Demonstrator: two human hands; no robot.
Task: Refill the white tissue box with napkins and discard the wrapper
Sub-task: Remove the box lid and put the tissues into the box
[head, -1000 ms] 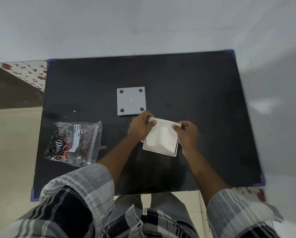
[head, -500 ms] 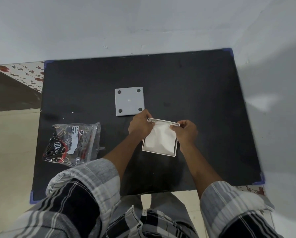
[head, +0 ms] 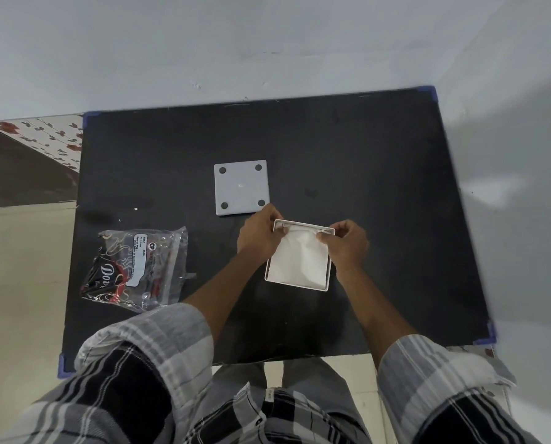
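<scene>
The white tissue box (head: 328, 283) lies open side up on the black table (head: 380, 174), near its middle. A stack of white napkins (head: 299, 261) fills it. My left hand (head: 259, 233) pinches the napkins at the box's far left corner. My right hand (head: 344, 243) pinches them at the far right corner. The box's grey square lid (head: 241, 187), with a dark round pad at each corner, lies flat just beyond my left hand. The clear plastic wrapper (head: 136, 270), printed in black and red, lies crumpled at the table's left side.
The table stands against a white wall, with blue protectors on its corners (head: 428, 90). Pale floor tiles (head: 21, 283) lie to the left. My checked sleeves and trousers fill the bottom of the view.
Both hands have shifted slightly toward the box's far edge and now press the napkins down at its far corners. Box, lid and wrapper stay in place.
</scene>
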